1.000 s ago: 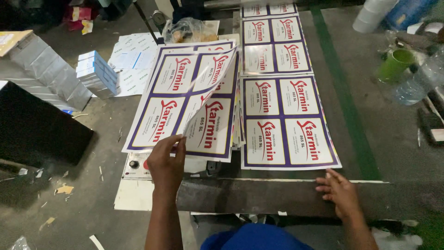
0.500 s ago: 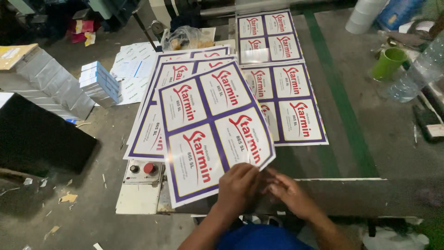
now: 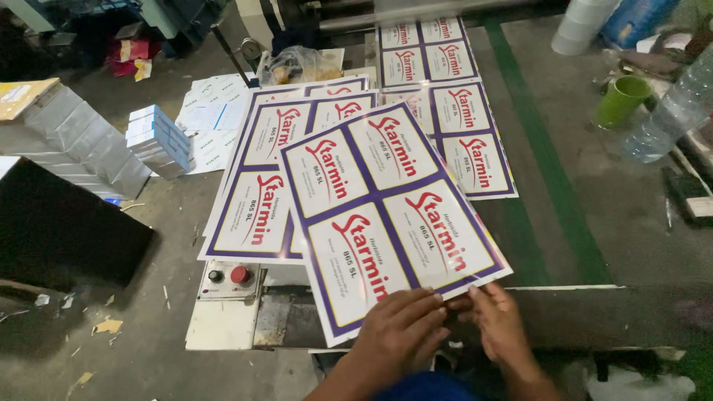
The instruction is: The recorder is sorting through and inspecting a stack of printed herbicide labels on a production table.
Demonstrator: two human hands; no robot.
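My left hand (image 3: pixel 397 332) and my right hand (image 3: pixel 499 324) both grip the near edge of a printed label sheet (image 3: pixel 386 204), white panels with red lettering and purple borders. The sheet is lifted and tilted above a stack of like sheets (image 3: pixel 271 178) lying to the left on the work table (image 3: pixel 594 223). Further sheets (image 3: pixel 464 134) lie flat behind it, running back toward the machine's roller at the top.
A green cup (image 3: pixel 621 99) and a clear plastic bottle (image 3: pixel 672 115) stand at the right. A control box with a red button (image 3: pixel 239 275) sits at the table's front left. Wrapped packs (image 3: pixel 74 141) and small boxes (image 3: pixel 156 137) rest on the floor at left.
My right hand came off the table edge and joined the left on a sheet. That sheet was lifted and swung nearer, over the stack.
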